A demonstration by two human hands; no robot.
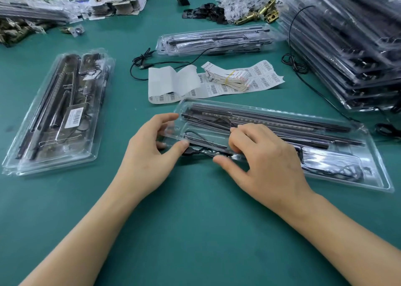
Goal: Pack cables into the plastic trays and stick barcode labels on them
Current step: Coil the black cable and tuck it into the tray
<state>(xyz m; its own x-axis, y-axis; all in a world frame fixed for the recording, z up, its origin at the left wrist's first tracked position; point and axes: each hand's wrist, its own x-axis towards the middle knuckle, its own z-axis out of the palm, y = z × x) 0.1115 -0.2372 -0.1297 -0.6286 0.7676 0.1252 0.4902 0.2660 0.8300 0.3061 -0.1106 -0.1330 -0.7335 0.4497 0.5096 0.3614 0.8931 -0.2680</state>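
Observation:
A clear plastic tray (pixel 377 177) with black light bars lies in front of me, running from the centre to the right. My left hand (pixel 149 155) holds the tray's left end, thumb on its near edge and fingers curled over the top. My right hand (pixel 260 155) pinches the black cable (pixel 195 151) at the near edge of the tray's left compartment, by its USB plug. A strip of barcode labels (pixel 262 77) lies behind the tray, partly peeled, with a banded bundle of tags on it.
A stack of packed trays (pixel 58 116), the top one bearing a barcode label, lies at left. Another tray (pixel 214 40) with a loose cable sits further back. A tall pile of trays (pixel 351 46) fills the right. Brass hardware and bags crowd the far edge.

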